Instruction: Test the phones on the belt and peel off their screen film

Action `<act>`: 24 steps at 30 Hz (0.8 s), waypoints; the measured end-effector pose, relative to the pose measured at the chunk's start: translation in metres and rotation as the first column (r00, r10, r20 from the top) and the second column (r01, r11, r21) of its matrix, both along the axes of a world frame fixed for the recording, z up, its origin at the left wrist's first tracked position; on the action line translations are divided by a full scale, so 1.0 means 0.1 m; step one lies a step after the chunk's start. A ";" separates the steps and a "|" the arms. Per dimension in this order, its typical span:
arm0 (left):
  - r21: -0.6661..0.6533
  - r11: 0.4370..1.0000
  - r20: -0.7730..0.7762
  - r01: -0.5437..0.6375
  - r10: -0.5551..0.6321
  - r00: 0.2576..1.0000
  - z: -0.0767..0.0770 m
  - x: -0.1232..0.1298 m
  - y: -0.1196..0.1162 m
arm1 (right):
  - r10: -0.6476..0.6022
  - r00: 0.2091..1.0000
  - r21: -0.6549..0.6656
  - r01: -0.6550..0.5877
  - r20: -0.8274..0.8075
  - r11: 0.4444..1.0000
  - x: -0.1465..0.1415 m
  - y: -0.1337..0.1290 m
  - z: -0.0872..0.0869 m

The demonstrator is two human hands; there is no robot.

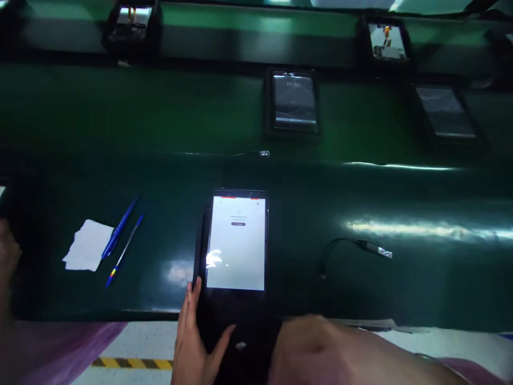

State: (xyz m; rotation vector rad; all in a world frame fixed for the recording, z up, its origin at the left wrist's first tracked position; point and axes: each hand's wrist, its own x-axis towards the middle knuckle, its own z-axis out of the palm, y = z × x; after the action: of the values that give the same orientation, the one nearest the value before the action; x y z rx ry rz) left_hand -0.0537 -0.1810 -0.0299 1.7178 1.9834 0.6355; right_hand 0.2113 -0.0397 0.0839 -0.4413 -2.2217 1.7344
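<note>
A tablet [236, 246] with a lit white screen lies in a black holder at the front of the green table. My left hand [196, 337] rests against the holder's lower left side, its fingers stretched along the edge and its thumb apart. Below and right of the tablet is my right hand [316, 347], blurred by motion. Its fingers cannot be made out, nor whether it holds anything. A short cable with a silvery end [377, 249] lies to the right of the tablet.
White paper slips [88, 245], a blue pen [120, 227] and a second pen [125, 251] lie at left. Farther back stand a dark-screened tablet [294, 101], another at right [445, 111], and two opened devices [131, 22] [387, 41]. Another person's hand [8, 251] is at the left edge.
</note>
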 end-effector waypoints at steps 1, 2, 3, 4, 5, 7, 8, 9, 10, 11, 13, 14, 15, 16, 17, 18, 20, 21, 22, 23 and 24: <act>0.010 1.000 0.000 -0.011 0.011 1.000 0.04 0.03 0.02 | -0.152 0.988 0.099 0.151 -0.005 0.984 -0.02 -0.07 -0.09; 0.017 1.000 0.003 -0.020 0.020 1.000 0.07 0.05 0.05 | -0.295 0.955 0.241 0.288 -0.006 0.927 -0.06 -0.13 -0.18; 0.026 0.999 0.008 -0.026 0.026 1.000 0.10 0.07 0.07 | -0.410 0.912 0.403 0.383 -0.020 0.831 -0.10 -0.19 -0.27; 0.033 0.999 0.013 -0.028 0.028 1.000 0.12 0.09 0.09 | -0.483 0.875 0.551 0.426 -0.047 0.718 -0.15 -0.24 -0.36; 0.036 0.999 0.014 -0.024 0.024 1.000 0.13 0.10 0.11 | -0.507 0.859 0.662 0.422 -0.073 0.619 -0.19 -0.28 -0.44; 0.033 0.999 0.017 -0.013 0.012 1.000 0.14 0.11 0.13 | -0.497 0.863 0.757 0.383 -0.090 0.529 -0.27 -0.33 -0.58; 0.034 0.999 0.015 -0.006 0.005 1.000 0.14 0.11 0.13 | -0.488 0.869 0.770 0.368 -0.084 0.522 -0.31 -0.34 -0.62; 0.035 0.999 0.011 -0.001 0.001 1.000 0.14 0.11 0.14 | -0.481 0.873 0.780 0.352 -0.075 0.518 -0.33 -0.35 -0.65; 0.038 0.999 0.006 0.001 -0.001 1.000 0.14 0.11 0.14 | -0.479 0.876 0.791 0.333 -0.058 0.514 -0.35 -0.34 -0.66; 0.041 0.999 -0.002 0.000 0.000 1.000 0.14 0.10 0.14 | -0.476 0.878 0.801 0.315 -0.043 0.509 -0.36 -0.33 -0.66; 0.048 0.999 -0.024 0.006 -0.005 1.000 0.13 0.08 0.14 | -0.467 0.884 0.808 0.296 -0.029 0.510 -0.36 -0.31 -0.64; 0.043 0.999 -0.031 0.014 -0.012 0.999 0.14 0.07 0.14 | -0.461 0.887 0.803 0.300 -0.036 0.515 -0.35 -0.30 -0.61; 0.030 0.999 -0.031 0.021 -0.020 0.999 0.14 0.06 0.15 | -0.455 0.889 0.794 0.312 -0.050 0.522 -0.34 -0.30 -0.59; 0.015 0.999 -0.028 0.029 -0.029 0.999 0.14 0.05 0.17 | -0.453 0.889 0.782 0.330 -0.069 0.529 -0.32 -0.29 -0.56; -0.003 0.999 -0.025 0.036 -0.036 0.999 0.16 0.04 0.19 | -0.457 0.886 0.771 0.349 -0.085 0.533 -0.29 -0.29 -0.54; -0.015 0.999 -0.019 0.042 -0.043 0.999 0.17 0.04 0.23 | -0.467 0.880 0.764 0.361 -0.090 0.534 -0.26 -0.29 -0.53; -0.020 0.998 -0.017 0.060 -0.060 0.998 0.21 0.04 0.33 | -0.489 0.869 0.761 0.371 -0.081 0.532 -0.22 -0.28 -0.52; -0.015 0.997 -0.020 0.072 -0.072 0.997 0.24 0.04 0.39 | -0.494 0.866 0.760 0.370 -0.074 0.534 -0.21 -0.28 -0.53; -0.012 0.996 -0.027 0.087 -0.087 0.996 0.26 0.05 0.46 | -0.494 0.867 0.760 0.368 -0.071 0.536 -0.21 -0.27 -0.55; -0.016 0.995 -0.034 0.100 -0.101 0.994 0.29 0.05 0.52 | -0.489 0.870 0.760 0.362 -0.067 0.540 -0.22 -0.27 -0.57; -0.025 0.993 -0.042 0.113 -0.114 0.993 0.30 0.05 0.58 | -0.482 0.874 0.759 0.356 -0.063 0.545 -0.24 -0.27 -0.59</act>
State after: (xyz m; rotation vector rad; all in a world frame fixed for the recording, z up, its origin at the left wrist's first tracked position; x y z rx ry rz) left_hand -0.0484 -0.1228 0.0004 1.8299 1.8982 0.5396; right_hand 0.1874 -0.0662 0.0252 -0.8208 -2.4136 0.4375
